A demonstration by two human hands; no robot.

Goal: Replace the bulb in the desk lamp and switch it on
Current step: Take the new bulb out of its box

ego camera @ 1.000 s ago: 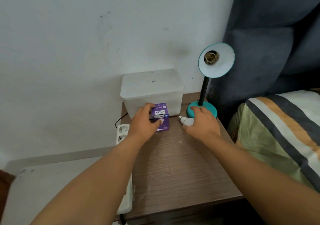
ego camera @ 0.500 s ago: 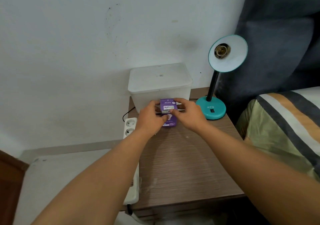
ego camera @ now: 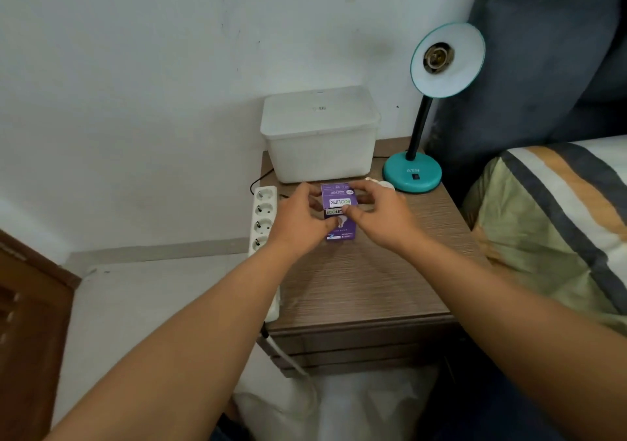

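Note:
A purple bulb box [ego camera: 339, 213] stands on the brown bedside table [ego camera: 366, 284]. My left hand [ego camera: 298, 220] grips its left side. My right hand [ego camera: 380, 216] pinches its top flap from the right. A white bulb [ego camera: 385, 185] lies on the table behind my right hand, mostly hidden. The teal desk lamp [ego camera: 412, 172] stands at the table's back right, its shade [ego camera: 448, 60] facing me with an empty socket. A small switch shows on its base.
A white lidded plastic bin [ego camera: 320, 135] sits at the back of the table against the wall. A white power strip [ego camera: 263, 216] hangs along the table's left edge. A striped bed [ego camera: 556, 216] lies to the right.
My right hand left the white bulb on the table and moved left onto the box. Both hands now hold the box, slightly nearer to me.

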